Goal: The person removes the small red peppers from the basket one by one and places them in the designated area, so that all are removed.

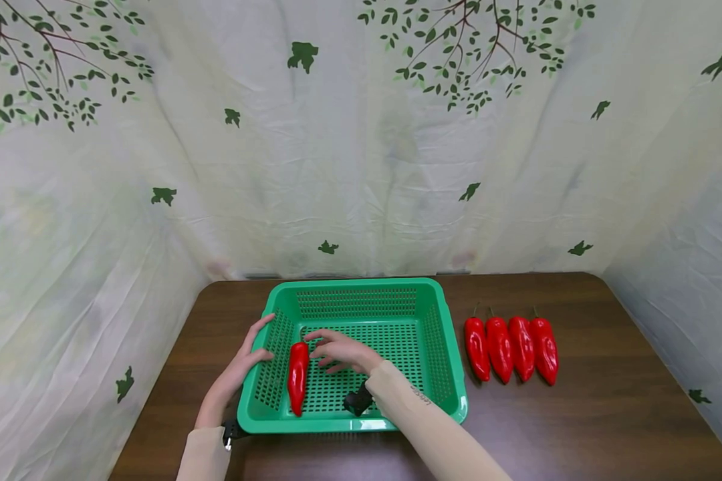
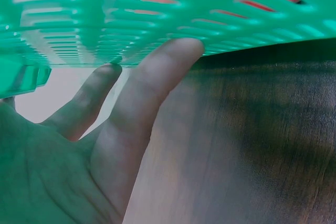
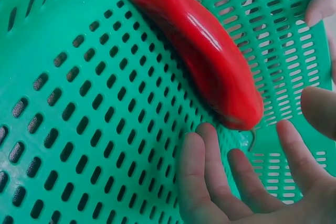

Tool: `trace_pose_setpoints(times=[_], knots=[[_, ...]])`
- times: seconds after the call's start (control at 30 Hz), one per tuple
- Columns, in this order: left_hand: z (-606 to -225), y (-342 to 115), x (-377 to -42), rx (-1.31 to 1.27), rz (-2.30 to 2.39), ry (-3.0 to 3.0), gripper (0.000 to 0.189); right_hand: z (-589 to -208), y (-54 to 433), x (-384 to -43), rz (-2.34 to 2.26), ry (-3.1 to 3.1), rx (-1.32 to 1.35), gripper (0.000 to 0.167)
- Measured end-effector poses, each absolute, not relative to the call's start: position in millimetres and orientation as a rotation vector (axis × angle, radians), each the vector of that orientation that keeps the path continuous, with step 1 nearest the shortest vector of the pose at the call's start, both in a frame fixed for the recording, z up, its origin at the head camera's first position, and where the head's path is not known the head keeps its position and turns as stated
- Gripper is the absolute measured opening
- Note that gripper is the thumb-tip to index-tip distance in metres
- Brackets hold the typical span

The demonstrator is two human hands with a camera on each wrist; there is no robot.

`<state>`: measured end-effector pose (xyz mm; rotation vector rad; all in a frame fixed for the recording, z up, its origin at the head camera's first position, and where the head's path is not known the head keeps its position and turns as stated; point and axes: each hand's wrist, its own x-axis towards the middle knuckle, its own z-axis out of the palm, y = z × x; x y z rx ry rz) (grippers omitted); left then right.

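A green plastic basket (image 1: 367, 425) with slotted walls stands on the table. One red chili pepper (image 1: 298, 379) lies inside it along the left side, its stem toward the back. My right hand (image 1: 344, 351) hovers in the basket just right of this pepper; in the right wrist view its fingers (image 3: 247, 182) are spread, apart from the pepper and holding nothing. At the basket's left side is my left hand (image 1: 241, 364), with fingers extended at the rim. Seen from the left wrist, its thumb (image 2: 152, 93) rests against the outer slotted wall.
Several red chili peppers (image 1: 521, 349) lie in a row on the brown wooden table (image 1: 608, 414), right of the basket. Behind the table hangs a pale curtain (image 1: 349, 167) with a leaf print. The basket's back rim is near the table's far edge.
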<state>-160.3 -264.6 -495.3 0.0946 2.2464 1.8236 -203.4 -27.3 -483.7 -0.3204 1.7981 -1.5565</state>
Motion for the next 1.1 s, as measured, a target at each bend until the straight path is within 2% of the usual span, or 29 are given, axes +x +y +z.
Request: trace_pose_setpoints(times=[1.1], knots=[[-496.0,-265.4,-160.4,0.142,1.828,2.240,0.068,-484.1,-43.0,-198.0,-1.340,1.842,-0.476,0.051]])
